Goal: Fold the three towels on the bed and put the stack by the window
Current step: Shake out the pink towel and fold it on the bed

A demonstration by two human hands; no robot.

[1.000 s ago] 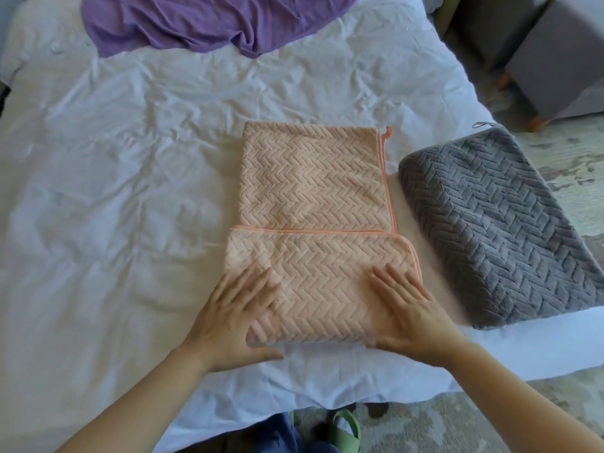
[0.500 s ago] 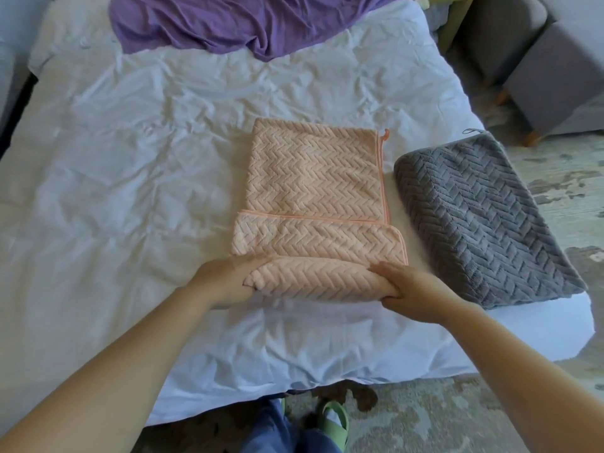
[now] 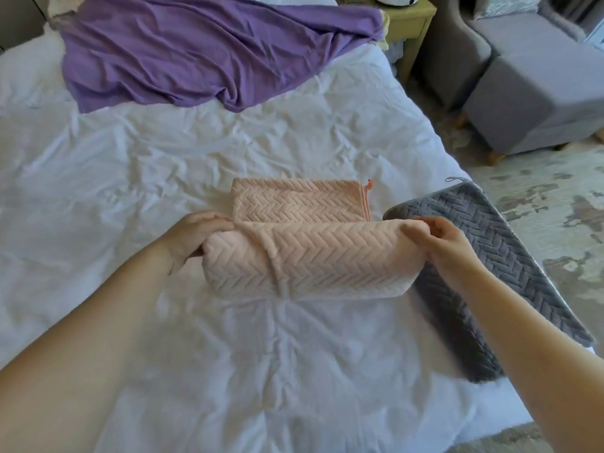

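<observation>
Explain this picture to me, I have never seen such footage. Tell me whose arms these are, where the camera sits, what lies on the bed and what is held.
There is no machine here. The arms are a person's own, filmed by one wide-angle camera on their head that looks forward and down. The left hand and right hand each grip an end of a peach towel, whose near part bulges up in a fold on the white bed. To its right lies a folded grey towel. At the far end lies a crumpled purple cloth. A grey footstool stands on the floor.
</observation>
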